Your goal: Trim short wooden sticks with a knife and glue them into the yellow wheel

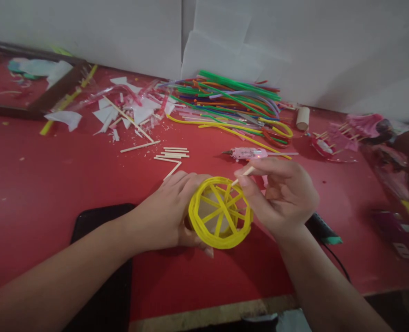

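Observation:
My left hand [176, 210] is wrapped around a yellow wheel-like craft piece [221, 213], gripping it from its left side. Crossing yellow spokes fill its round top rim, and a pale round part shows beneath them. Between thumb and forefinger, my right hand [276, 193] pinches a short pale wooden stick [243, 176]. The lower end of that stick is at the upper right of the yellow rim; whether it touches, I cannot tell. Several cut sticks [174, 152] lie on the table just beyond my left hand. A pink glue gun [247, 153] lies behind my right hand.
Bundled coloured pipe cleaners [232, 99] and scissors [276, 131] lie at the back of the red table [45, 184]. Paper scraps [142, 106] are at back left, beside a brown frame [38, 108]. A black flat object [103, 258] sits under my left forearm.

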Tool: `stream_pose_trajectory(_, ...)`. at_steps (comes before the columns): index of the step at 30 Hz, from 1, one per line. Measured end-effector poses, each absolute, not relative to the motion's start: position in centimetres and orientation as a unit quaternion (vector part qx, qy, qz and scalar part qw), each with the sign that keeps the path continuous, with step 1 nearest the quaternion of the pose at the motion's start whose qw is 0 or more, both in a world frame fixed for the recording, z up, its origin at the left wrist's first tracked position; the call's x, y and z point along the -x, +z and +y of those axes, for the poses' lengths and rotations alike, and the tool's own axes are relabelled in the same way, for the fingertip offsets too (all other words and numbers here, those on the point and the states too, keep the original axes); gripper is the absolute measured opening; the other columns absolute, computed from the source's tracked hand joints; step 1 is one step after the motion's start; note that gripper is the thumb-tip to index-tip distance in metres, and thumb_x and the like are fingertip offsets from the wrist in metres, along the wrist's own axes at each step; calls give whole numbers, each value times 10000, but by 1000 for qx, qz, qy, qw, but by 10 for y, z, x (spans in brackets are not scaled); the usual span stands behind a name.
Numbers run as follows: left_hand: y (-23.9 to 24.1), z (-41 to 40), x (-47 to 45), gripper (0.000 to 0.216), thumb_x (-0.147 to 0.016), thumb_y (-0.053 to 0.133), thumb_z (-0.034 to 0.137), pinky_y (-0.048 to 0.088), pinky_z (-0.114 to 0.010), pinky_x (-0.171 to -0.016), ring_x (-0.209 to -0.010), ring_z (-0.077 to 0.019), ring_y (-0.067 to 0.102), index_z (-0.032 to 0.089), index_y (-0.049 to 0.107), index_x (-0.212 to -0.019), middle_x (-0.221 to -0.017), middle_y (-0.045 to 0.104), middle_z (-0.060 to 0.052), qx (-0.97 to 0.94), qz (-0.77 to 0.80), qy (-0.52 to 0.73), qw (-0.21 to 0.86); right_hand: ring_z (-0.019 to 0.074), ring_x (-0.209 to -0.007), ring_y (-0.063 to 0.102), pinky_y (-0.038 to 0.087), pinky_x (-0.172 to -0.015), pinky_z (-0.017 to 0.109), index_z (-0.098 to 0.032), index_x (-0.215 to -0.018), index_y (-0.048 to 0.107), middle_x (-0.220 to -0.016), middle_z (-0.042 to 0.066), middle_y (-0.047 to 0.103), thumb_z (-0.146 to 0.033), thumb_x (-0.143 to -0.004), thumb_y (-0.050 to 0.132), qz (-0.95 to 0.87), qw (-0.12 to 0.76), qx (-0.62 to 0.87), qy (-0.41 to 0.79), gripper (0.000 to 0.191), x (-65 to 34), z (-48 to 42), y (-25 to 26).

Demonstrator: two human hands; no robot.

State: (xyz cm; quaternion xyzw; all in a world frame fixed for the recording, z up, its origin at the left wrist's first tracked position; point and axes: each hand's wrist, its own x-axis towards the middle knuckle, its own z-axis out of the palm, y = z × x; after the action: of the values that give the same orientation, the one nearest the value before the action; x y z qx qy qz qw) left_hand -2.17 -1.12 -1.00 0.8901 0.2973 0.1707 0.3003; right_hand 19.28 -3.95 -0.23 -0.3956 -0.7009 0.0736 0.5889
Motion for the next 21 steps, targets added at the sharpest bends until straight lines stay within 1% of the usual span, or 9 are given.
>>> stream_pose_trajectory(5, -9, -11, 21, 953, -547, 765, 717, 430, -511, -1002, -1110, -348, 545, 193, 475, -1288, -1201, 590, -128, -889, 300, 168, 303, 177, -775, 695, 616, -764, 406, -307, -1127, 634, -894, -8, 705, -74, -781, 681, -708, 576, 402, 74, 420, -192, -40, -2)
stream_pose_trajectory(9, -7, -11, 21, 933, -564, 765, 703, 435, -502, -988, -1090, -337, 550, 191, 473, -1287, -1196, 591, -122, -889, 298, 166, 305, 201, -799, 706, 609, -783, 438, -294, -1111, 642, -903, -4, 706, -44, -752, 691, -707, 577, 398, 95, 440, -191, -42, -2)
stream_pose_trajectory(13, -7, -12, 22, 928, -576, 774, 680, 423, -502, -994, -1096, -331, 546, 192, 462, -1303, -1199, 589, -118, -889, 297, 164, 307, 204, -795, 712, 600, -774, 424, -301, -1112, 636, -900, 6, 720, -46, -765, 678, -711, 566, 404, 101, 432, -192, -43, -1)
stream_pose_trajectory(19, -9, -11, 21, 965, -561, 773, 696, 427, -500, -985, -1095, -330, 539, 178, 453, -1310, -1201, 586, -126, -890, 295, 164, 307, 177, -778, 706, 597, -722, 372, -253, -1105, 639, -888, 3, 716, -48, -760, 675, -710, 563, 407, 120, 403, -193, -45, -2)
stream_pose_trajectory(21, -10, -11, 21, 956, -566, 774, 691, 423, -500, -992, -1107, -335, 538, 174, 457, -1305, -1210, 584, -130, -890, 296, 163, 306, 179, -780, 702, 596, -719, 373, -245, -1105, 643, -882, 7, 708, -47, -760, 673, -703, 565, 410, 135, 399, -193, -45, -2)
